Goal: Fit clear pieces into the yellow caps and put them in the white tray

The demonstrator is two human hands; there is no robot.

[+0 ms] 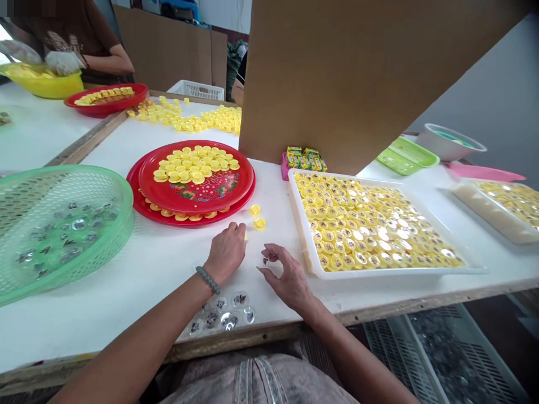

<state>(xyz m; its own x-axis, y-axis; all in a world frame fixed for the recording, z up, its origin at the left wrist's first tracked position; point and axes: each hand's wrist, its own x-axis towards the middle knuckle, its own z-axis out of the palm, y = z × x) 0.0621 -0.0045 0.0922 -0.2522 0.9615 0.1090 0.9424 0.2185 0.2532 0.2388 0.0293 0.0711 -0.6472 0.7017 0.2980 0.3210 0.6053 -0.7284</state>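
My left hand [227, 251], with a beaded bracelet at the wrist, is closed over the table; a bit of yellow shows at its fingertips. My right hand [288, 275] faces it, with a small clear disc with a dark print [265, 260] between thumb and fingers. Two yellow cups [259, 224] lie just beyond my hands. Several clear printed discs [229, 321] rest near the table's front edge. Stacked red plates [154, 193] with yellow cups [197, 161] stand beyond my left hand. Right of my right hand is a white tray [309, 255] filled with yellow cups bearing printed discs.
A green basket [122, 224] with clear discs stands at left. A cardboard panel [320, 84] rises behind small printed boxes [305, 160]. Another filled tray [484, 210] is at far right. Across the table, a person with gloved hands [63, 63] reaches into a yellow bowl [54, 87].
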